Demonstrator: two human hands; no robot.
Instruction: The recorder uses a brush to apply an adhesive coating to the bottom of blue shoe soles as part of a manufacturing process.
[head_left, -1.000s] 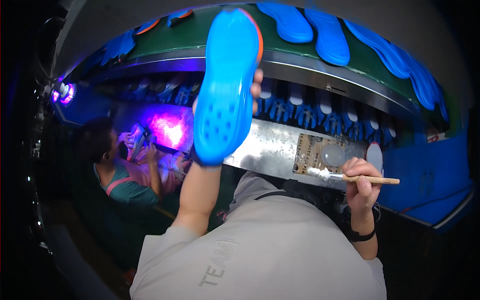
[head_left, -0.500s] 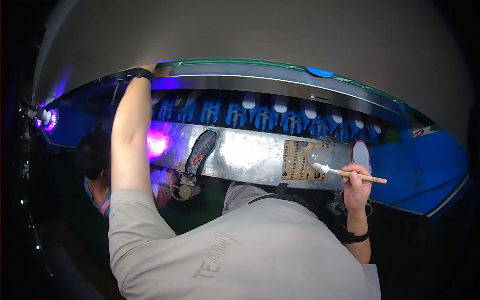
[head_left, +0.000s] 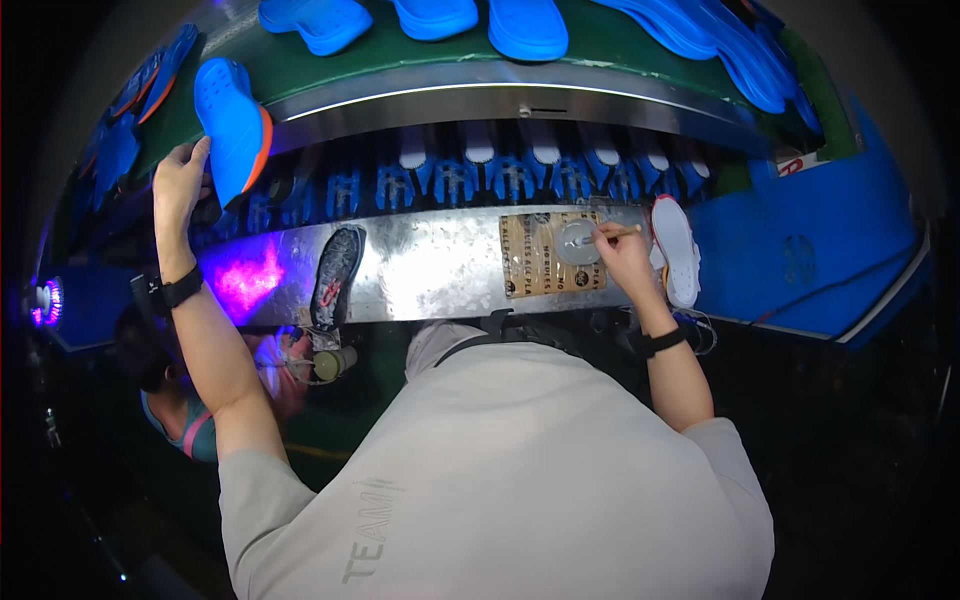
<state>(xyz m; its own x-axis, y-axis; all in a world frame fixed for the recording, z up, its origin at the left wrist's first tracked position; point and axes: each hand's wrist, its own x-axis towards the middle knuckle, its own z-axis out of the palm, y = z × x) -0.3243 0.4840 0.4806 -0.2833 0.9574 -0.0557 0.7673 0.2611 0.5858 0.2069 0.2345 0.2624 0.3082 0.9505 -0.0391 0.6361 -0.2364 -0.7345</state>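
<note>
At the belt's left part my left hand (head_left: 180,185) is closed on the edge of a blue shoe sole (head_left: 228,125) with an orange side, which stands tilted. My right hand (head_left: 624,252) pinches a brush (head_left: 622,233) by its wooden handle. Its head reaches into a round, clear dish (head_left: 574,246) on brown printed tape; the bristles are hard to make out. On the metal shelf, left of the middle, lies a dark shoe (head_left: 338,275) with a red mark. A white shoe sole (head_left: 677,250) with a red rim rests just right of my right hand.
Several blue soles (head_left: 528,25) lie on the green belt (head_left: 370,68) at the far side. Beneath it runs a row of blue holders (head_left: 513,178), several with white-tipped pieces. A blue panel (head_left: 800,250) stands right. Another person (head_left: 150,350) is low at the left, near purple light.
My left hand has come back from the far edge and now holds a blue sole. My right hand has brought the brush to the dish. The view has shifted, showing soles on the belt.
</note>
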